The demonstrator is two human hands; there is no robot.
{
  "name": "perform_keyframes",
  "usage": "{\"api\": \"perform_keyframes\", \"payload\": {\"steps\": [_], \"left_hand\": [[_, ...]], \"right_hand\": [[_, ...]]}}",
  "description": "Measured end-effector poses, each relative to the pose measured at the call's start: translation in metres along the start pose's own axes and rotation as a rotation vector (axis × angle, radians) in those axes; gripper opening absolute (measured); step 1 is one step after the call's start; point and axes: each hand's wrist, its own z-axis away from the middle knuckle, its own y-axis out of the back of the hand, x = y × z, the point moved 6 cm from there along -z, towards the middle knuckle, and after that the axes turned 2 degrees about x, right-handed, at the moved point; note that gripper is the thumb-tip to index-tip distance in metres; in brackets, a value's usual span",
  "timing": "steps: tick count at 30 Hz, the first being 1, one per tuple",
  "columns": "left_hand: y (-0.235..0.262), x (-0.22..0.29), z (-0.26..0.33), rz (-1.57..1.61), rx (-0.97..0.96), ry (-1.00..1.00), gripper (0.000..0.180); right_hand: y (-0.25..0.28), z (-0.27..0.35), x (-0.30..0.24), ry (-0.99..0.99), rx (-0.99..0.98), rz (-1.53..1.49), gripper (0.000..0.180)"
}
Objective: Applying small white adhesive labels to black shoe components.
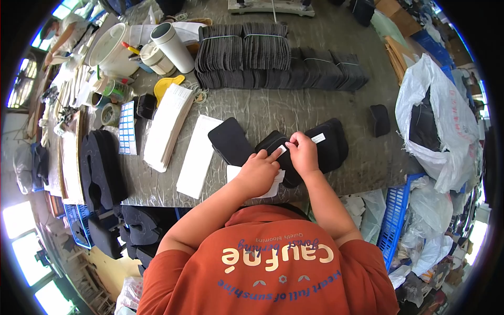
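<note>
A black foam pad (pixel 272 139) lies in front of me under both hands, with a small white label (pixel 282 149) on its surface. My left hand (pixel 258 172) rests on the pad, its index finger stretched out to the label. From the other side my right hand (pixel 303 155) pinches thumb and forefinger together at the label's edge. To the right are stacked black pads (pixel 332 142), the top one bearing a similar white label (pixel 318 138). Another black pad (pixel 230 140) lies to the left. White paper (pixel 275 185) sits partly hidden beneath my left hand and wrist.
Bundled black pads (pixel 244 50) form rows at the back. Left are paper stacks (pixel 167 126), a blue-and-white label sheet (pixel 127 128), tape rolls (pixel 110 114) and a white tumbler (pixel 172 47). A plastic bag (pixel 446 126) stands right; a person (pixel 68 34) is far left.
</note>
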Motion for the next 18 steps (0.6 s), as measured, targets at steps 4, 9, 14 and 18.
{"api": "perform_keyframes", "payload": {"steps": [4,9,14,18], "left_hand": [[-0.003,-0.014,0.016,0.238,0.125,0.034,0.012],[0.010,-0.022,0.015,0.460,0.272,0.196,0.014],[0.015,-0.029,0.010,0.597,0.337,0.248,0.016],[0.012,-0.035,0.015,0.463,0.335,0.397,0.015]], "right_hand": [[0.027,-0.012,0.025,-0.170,-0.035,-0.111,0.017],[0.099,-0.019,-0.005,0.139,0.395,0.397,0.014],[0.020,0.031,-0.016,-0.270,-0.350,-0.423,0.008],[0.010,0.036,-0.031,-0.306,-0.416,-0.464,0.008]]}}
